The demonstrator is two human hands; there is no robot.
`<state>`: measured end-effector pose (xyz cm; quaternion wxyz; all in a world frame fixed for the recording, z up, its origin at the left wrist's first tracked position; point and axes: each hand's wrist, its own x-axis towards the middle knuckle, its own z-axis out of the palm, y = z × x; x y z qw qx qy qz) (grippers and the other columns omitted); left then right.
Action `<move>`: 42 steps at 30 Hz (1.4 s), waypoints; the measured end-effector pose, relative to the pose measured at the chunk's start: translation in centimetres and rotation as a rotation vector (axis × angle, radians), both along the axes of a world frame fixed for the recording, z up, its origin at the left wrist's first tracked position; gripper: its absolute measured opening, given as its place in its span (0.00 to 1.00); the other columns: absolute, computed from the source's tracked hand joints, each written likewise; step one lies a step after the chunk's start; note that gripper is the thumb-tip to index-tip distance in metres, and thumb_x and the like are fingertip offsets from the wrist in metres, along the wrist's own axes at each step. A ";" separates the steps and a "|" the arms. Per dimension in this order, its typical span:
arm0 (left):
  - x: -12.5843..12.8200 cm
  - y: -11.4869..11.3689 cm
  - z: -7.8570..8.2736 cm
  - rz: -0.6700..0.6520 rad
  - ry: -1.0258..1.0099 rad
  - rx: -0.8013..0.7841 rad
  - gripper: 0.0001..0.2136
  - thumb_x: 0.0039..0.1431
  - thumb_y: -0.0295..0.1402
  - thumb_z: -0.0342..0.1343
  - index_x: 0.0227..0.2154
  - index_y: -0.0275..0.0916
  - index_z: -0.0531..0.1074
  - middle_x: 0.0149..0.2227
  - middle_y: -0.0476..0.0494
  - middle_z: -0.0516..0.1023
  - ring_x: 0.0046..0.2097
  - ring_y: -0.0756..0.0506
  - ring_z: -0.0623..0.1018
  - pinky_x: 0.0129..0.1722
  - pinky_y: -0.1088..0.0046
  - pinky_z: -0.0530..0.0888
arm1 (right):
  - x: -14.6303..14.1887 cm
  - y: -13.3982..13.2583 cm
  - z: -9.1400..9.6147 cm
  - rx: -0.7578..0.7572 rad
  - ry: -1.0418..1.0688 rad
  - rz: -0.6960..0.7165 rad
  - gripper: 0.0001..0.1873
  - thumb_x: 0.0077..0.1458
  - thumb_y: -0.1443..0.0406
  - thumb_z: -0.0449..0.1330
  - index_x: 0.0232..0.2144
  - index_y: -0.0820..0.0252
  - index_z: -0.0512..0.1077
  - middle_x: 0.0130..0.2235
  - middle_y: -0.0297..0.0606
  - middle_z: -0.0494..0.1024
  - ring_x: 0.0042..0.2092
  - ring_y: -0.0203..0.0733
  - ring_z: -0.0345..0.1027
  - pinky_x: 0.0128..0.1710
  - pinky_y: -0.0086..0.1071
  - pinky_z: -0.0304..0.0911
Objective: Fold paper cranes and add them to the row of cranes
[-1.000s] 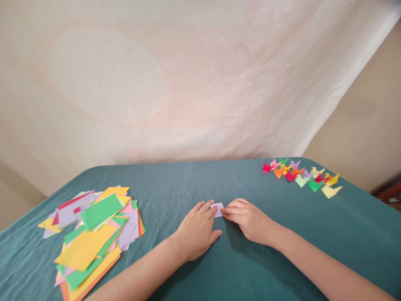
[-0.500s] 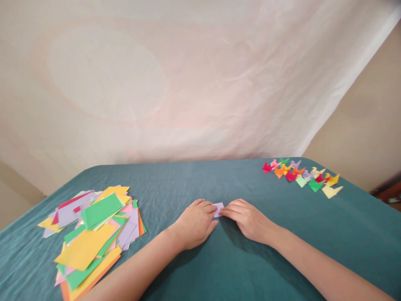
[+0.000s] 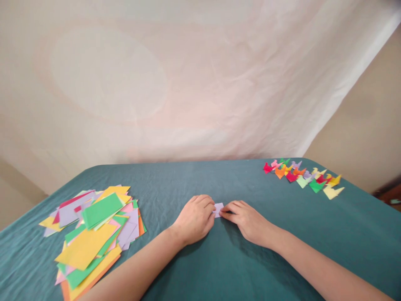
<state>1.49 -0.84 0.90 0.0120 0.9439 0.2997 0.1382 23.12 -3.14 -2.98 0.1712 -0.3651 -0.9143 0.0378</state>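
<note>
A small piece of lilac paper [image 3: 218, 210] lies on the dark green tablecloth between my hands, partly covered by fingers. My left hand [image 3: 196, 218] is closed over its left side, fingers curled and the thumb drawn in against them. At the right edge, the thumb and forefinger of my right hand [image 3: 243, 220] pinch the paper. Folds in the sheet are too small to make out.
On the left lies a loose pile of coloured paper sheets [image 3: 89, 246], yellow, green, lilac, pink and orange. Several folded paper birds [image 3: 303, 180] stand in rows at the far right of the green tablecloth [image 3: 188, 179]. Behind the table hangs a pale cloth [image 3: 200, 83].
My left fingers have curled in and the thumb has closed towards them. My right thumb and forefinger now pinch the paper's right edge. The paper stays in place.
</note>
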 end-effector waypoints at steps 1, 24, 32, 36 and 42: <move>0.0 -0.1 -0.1 0.010 -0.007 0.012 0.13 0.63 0.31 0.42 0.44 0.37 0.69 0.46 0.42 0.71 0.53 0.43 0.66 0.52 0.63 0.63 | 0.0 0.0 0.0 -0.003 -0.006 0.000 0.20 0.59 0.71 0.49 0.52 0.55 0.65 0.47 0.42 0.71 0.49 0.43 0.61 0.46 0.40 0.59; -0.5 0.0 -1.5 0.066 0.102 0.043 0.17 0.64 0.41 0.41 0.53 0.45 0.63 0.55 0.43 0.65 0.61 0.41 0.56 0.56 0.58 0.57 | 0.6 -0.1 0.6 0.022 -0.026 0.021 0.18 0.58 0.72 0.49 0.48 0.58 0.70 0.49 0.40 0.72 0.50 0.41 0.62 0.49 0.40 0.58; 0.2 0.2 -2.1 0.033 0.066 0.011 0.16 0.65 0.38 0.41 0.50 0.40 0.66 0.52 0.41 0.69 0.54 0.43 0.67 0.53 0.62 0.63 | 0.7 0.1 0.2 -0.019 0.104 0.016 0.17 0.59 0.72 0.47 0.43 0.59 0.73 0.47 0.40 0.75 0.48 0.42 0.65 0.48 0.40 0.62; 0.2 0.2 -2.3 0.020 0.022 -0.017 0.15 0.64 0.37 0.43 0.47 0.39 0.69 0.49 0.42 0.71 0.51 0.43 0.69 0.52 0.63 0.65 | 1.1 0.0 0.1 -0.101 0.260 0.002 0.22 0.53 0.77 0.46 0.41 0.57 0.75 0.44 0.38 0.76 0.46 0.40 0.67 0.47 0.39 0.63; 0.2 0.5 -2.5 0.053 -0.068 -0.069 0.12 0.62 0.35 0.46 0.44 0.41 0.72 0.48 0.44 0.73 0.49 0.44 0.70 0.50 0.65 0.67 | 0.8 0.4 0.1 -0.228 0.492 -0.144 0.24 0.48 0.79 0.46 0.39 0.58 0.74 0.42 0.38 0.76 0.44 0.38 0.69 0.47 0.35 0.64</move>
